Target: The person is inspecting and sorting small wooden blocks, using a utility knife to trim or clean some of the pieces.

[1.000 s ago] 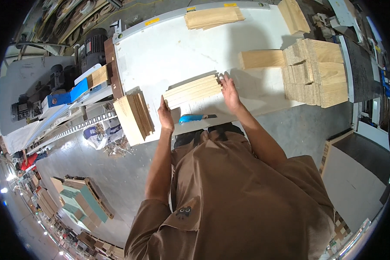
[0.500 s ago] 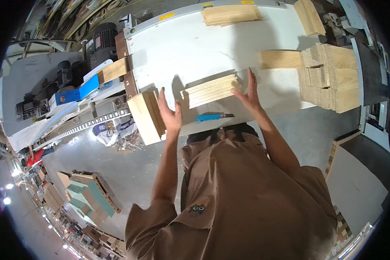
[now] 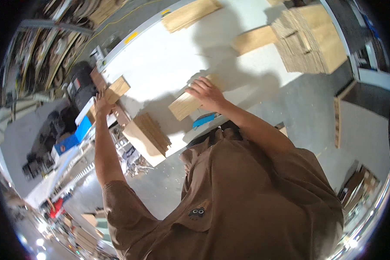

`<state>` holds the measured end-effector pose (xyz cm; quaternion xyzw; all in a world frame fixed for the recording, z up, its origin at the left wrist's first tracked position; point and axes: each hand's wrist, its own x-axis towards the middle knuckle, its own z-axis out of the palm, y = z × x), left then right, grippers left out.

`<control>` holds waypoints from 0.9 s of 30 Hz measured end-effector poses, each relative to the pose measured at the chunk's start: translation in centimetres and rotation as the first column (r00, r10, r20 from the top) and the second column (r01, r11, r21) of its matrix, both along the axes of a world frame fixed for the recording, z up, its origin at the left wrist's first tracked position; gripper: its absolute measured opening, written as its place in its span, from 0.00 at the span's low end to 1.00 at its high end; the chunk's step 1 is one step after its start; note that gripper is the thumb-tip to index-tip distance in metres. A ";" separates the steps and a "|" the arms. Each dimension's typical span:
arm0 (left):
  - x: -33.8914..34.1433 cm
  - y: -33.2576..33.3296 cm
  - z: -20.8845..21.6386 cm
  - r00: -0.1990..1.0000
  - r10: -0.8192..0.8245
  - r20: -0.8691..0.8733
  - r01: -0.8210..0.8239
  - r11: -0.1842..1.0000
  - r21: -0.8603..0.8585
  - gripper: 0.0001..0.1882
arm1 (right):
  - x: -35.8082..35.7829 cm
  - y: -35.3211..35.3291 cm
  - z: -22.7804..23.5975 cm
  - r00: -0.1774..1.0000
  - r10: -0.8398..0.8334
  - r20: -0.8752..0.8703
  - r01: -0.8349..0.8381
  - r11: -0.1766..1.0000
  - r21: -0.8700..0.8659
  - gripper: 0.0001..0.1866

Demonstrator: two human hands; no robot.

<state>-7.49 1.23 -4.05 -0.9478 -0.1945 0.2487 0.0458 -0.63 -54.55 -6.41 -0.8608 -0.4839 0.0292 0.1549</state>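
Note:
My left hand (image 3: pixel 102 104) is at the table's left edge with its fingers closed about the end of a light wooden board (image 3: pixel 118 89), which juts over the white tabletop (image 3: pixel 156 65). Near the front middle, my right hand (image 3: pixel 208 94) lies across a small bundle of thin wooden boards (image 3: pixel 185 106), its fingers curled over the far side. The hand covers the bundle's middle. A blue-handled utility knife (image 3: pixel 204 121) rests at the front edge, just below the bundle; its blade end is hard to make out.
One board stack (image 3: pixel 145 138) sits at the front left corner and a taller one (image 3: pixel 307 41) at the right, beside a single board (image 3: pixel 254 40). More thin boards (image 3: pixel 190 15) lie at the far edge. A machine with a blue part (image 3: pixel 73 136) adjoins the table's left.
My left hand has reached left to the board beside the machine. My right hand has closed over the bundle, which now lies turned with a broad face showing. The view has rotated.

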 end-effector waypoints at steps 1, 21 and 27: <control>1.1 0.0 -0.2 0.997 -0.025 -0.070 0.024 1.000 -0.012 0.70 | 0.0 0.2 0.4 0.999 0.011 -0.041 -0.009 0.999 0.042 0.41; 2.4 -34.1 -2.0 0.909 0.271 0.316 0.097 0.600 -0.794 0.14 | -0.2 -0.7 1.4 0.996 -0.020 0.090 0.020 1.000 -0.008 0.59; -3.4 -34.3 1.9 0.864 0.454 0.218 -0.151 0.647 -0.747 0.21 | 0.4 -1.0 0.9 0.987 0.016 0.161 0.012 0.985 -0.172 0.61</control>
